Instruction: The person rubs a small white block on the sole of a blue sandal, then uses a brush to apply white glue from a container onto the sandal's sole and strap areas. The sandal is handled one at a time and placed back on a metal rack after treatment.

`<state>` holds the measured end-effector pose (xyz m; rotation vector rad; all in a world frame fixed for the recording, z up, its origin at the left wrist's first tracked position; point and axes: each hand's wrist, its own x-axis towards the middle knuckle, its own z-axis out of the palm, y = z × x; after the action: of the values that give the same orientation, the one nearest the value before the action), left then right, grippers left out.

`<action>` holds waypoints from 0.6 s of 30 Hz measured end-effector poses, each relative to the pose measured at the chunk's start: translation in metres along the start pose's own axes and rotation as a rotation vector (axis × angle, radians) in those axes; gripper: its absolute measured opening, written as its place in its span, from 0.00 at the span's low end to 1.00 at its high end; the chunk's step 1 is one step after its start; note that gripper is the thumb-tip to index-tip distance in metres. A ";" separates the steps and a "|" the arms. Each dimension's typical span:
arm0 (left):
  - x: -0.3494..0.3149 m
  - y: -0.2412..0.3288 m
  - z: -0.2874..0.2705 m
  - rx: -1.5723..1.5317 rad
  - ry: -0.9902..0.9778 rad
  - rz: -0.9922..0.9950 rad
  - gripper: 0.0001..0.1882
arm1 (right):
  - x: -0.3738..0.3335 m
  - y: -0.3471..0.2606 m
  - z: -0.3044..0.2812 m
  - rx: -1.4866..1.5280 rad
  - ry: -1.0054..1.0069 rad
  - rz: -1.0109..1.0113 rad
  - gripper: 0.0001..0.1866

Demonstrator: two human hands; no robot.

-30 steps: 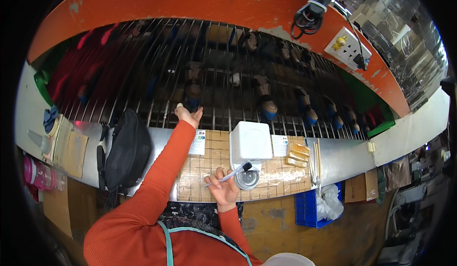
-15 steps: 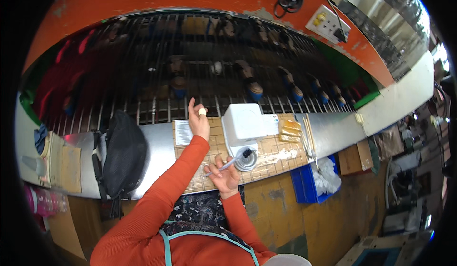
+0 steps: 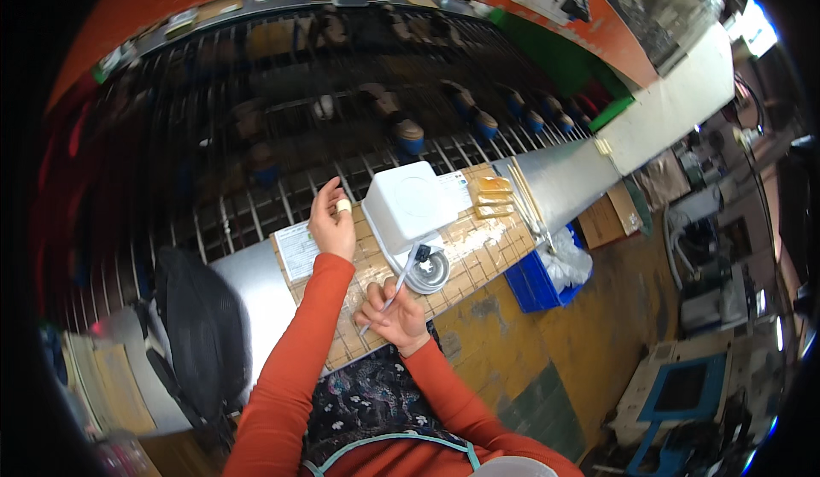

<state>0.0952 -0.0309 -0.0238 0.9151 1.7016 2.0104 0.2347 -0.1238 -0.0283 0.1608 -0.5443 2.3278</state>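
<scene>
My right hand (image 3: pixel 395 313) is closed around the pale handle of a small brush (image 3: pixel 400 286). The brush's dark head is over a round metal cup (image 3: pixel 430 272) at the foot of a white box-shaped dispenser (image 3: pixel 411 207). Left of the dispenser, my left hand (image 3: pixel 334 224) is open and holds nothing. A pale wrap circles one of its fingers, and its fingertips point toward the rack of metal rods (image 3: pixel 342 168). Shoes with blue toes, such as this one (image 3: pixel 409 137), lie on the rods.
A printed sheet (image 3: pixel 296 251) lies on the brown work board (image 3: pixel 475 250). Amber blocks (image 3: pixel 492 197) and thin sticks (image 3: pixel 528 197) are at the right. A black bag (image 3: pixel 201 332) rests at the left. Below the ledge stands a blue bin (image 3: pixel 535 292) holding white plastic.
The whole view has turned and shifted, so the bench now slants up to the right. My right hand still grips the brush by the cup; my left hand stays beside the dispenser.
</scene>
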 end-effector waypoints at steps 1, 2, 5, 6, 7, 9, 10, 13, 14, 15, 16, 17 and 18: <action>0.001 -0.001 0.002 -0.015 -0.003 0.031 0.19 | 0.001 0.000 0.000 -0.046 -0.015 -0.001 0.15; 0.001 -0.001 0.002 -0.031 -0.002 0.040 0.19 | 0.002 -0.001 0.000 -0.095 -0.027 -0.007 0.15; 0.002 -0.001 0.004 -0.009 -0.016 0.031 0.19 | 0.006 -0.001 0.002 -0.131 -0.066 -0.011 0.15; 0.002 0.000 0.004 0.003 -0.025 0.018 0.20 | 0.007 -0.001 0.003 -0.145 -0.077 -0.010 0.15; 0.001 0.001 0.004 0.017 -0.019 0.031 0.17 | 0.009 -0.001 0.004 -0.137 -0.093 -0.019 0.14; 0.001 0.003 0.005 0.011 -0.040 0.008 0.15 | 0.011 -0.001 0.006 -0.147 -0.101 -0.024 0.14; 0.001 0.003 0.004 0.008 -0.038 -0.011 0.14 | 0.011 -0.001 0.006 -0.145 -0.098 -0.025 0.14; 0.000 0.003 0.005 -0.074 -0.056 -0.015 0.15 | 0.011 0.000 0.006 -0.092 -0.058 -0.017 0.12; -0.001 0.003 0.004 -0.093 -0.062 -0.027 0.17 | 0.010 0.000 0.006 -0.096 -0.085 -0.022 0.12; -0.001 0.003 0.003 -0.090 -0.070 -0.015 0.20 | 0.010 0.001 0.006 -0.098 -0.113 -0.027 0.12; -0.002 0.004 0.003 -0.095 -0.078 -0.027 0.22 | 0.010 0.001 0.005 -0.105 -0.131 -0.035 0.12; -0.003 0.004 0.002 -0.098 -0.080 -0.028 0.23 | 0.010 0.001 0.006 -0.119 -0.151 -0.034 0.11; -0.003 0.005 0.003 -0.081 -0.083 -0.031 0.24 | 0.011 0.001 0.006 -0.127 -0.162 -0.021 0.11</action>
<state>0.0995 -0.0318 -0.0191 0.9263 1.5690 1.9780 0.2263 -0.1200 -0.0205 0.2954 -0.7653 2.2642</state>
